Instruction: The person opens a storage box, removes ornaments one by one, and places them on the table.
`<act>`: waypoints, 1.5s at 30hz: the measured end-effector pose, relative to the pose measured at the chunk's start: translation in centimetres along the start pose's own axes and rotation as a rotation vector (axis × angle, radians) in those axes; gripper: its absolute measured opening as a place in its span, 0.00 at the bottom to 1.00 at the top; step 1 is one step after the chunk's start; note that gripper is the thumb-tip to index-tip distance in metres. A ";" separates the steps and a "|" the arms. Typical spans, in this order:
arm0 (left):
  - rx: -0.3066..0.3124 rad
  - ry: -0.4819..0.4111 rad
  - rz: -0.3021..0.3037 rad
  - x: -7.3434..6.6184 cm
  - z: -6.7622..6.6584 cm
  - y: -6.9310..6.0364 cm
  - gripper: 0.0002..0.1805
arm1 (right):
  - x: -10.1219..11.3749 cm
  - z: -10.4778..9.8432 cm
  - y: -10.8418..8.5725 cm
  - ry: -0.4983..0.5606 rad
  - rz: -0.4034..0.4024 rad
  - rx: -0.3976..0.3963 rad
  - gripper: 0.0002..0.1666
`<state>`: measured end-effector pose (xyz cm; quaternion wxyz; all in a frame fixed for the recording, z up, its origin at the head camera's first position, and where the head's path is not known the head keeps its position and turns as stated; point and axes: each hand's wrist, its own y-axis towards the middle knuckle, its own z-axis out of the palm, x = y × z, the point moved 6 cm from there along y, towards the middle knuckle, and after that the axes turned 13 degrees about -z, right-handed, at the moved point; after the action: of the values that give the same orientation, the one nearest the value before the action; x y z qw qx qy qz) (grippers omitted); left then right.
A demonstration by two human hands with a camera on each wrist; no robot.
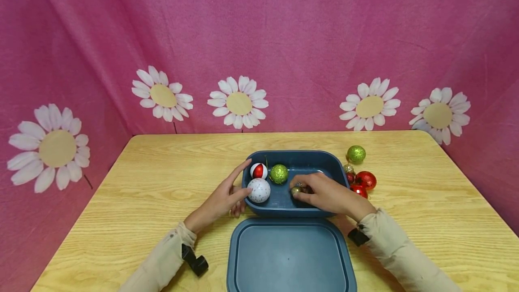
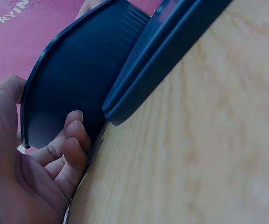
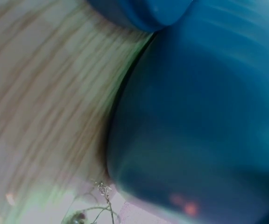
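A dark blue plastic box point(image 1: 279, 212) stands on the table with its inside facing up. My left hand point(image 1: 219, 199) grips its left wall, thumb over the rim and other fingers against the outside, as the left wrist view also shows. Inside, at the left, lie a red-and-white bauble point(image 1: 258, 171), a white speckled bauble point(image 1: 258, 190) and a green glitter bauble point(image 1: 279, 174). My right hand point(image 1: 324, 192) reaches over the right side into the box and holds a small gold bauble point(image 1: 297, 190) low between thumb and fingers. Part of that bauble is hidden by the hand.
Right of the box lie another green glitter bauble point(image 1: 356, 154), a small gold bauble point(image 1: 348, 168) and several red baubles point(image 1: 366, 180). The blue lid point(image 1: 289, 256) lies flat in front of the box. A pink flowered cloth point(image 1: 300, 48) hangs behind the wooden table point(image 1: 162, 170).
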<state>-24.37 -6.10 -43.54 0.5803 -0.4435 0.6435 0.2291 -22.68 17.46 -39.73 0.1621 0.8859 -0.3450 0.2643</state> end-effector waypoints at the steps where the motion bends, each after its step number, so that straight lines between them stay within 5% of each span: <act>1: 0.000 0.003 0.001 0.0 0.0 0.0 0.38 | 0.0 0.0 0.0 -0.002 0.001 0.000 0.11; 14: -0.002 0.005 -0.005 0.0 0.0 -0.1 0.38 | 0.2 -0.8 -0.1 -0.068 -0.016 -0.034 0.12; 35: 0.002 0.013 0.000 0.0 0.0 -0.1 0.38 | -1.7 -9.5 -4.1 -0.185 0.066 -0.272 0.15; 45: 0.012 0.018 0.007 -0.2 0.0 -0.2 0.38 | -4.8 -11.5 -6.6 -0.192 0.148 -0.275 0.13</act>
<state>-24.27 -6.16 -43.28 0.5763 -0.4398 0.6517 0.2230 -25.18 30.08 -33.97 0.2282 0.8488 -0.4560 0.1398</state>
